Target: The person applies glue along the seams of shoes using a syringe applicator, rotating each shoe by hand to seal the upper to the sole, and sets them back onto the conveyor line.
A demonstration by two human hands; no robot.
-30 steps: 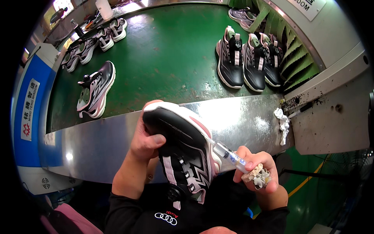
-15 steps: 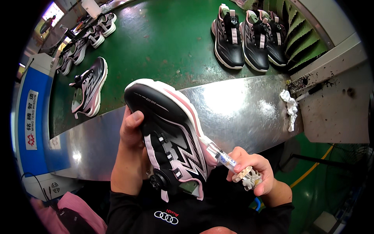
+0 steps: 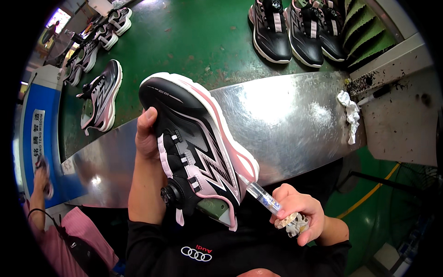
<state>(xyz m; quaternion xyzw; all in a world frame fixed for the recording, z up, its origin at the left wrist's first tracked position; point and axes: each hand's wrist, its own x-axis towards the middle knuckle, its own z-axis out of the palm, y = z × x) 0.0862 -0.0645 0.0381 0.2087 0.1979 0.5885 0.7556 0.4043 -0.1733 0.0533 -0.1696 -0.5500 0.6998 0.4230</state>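
Green floor (image 3: 357, 226), yellow line (image 3: 360, 198), shiny metal ledge (image 3: 295, 143)

The held sneaker (image 3: 194, 124) blocks the way right of the left hand (image 3: 146, 138); ahead of that grip, passage over the green conveyor belt (image 3: 184, 41) lies between a lone sneaker (image 3: 104, 98) leftward and three sneakers (image 3: 306, 39) ahead-right.

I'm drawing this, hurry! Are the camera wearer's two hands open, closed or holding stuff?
Left hand: closed, holding a black-and-pink shoe.
Right hand: closed, holding a clear syringe-like tube and a crumpled whitish wad.
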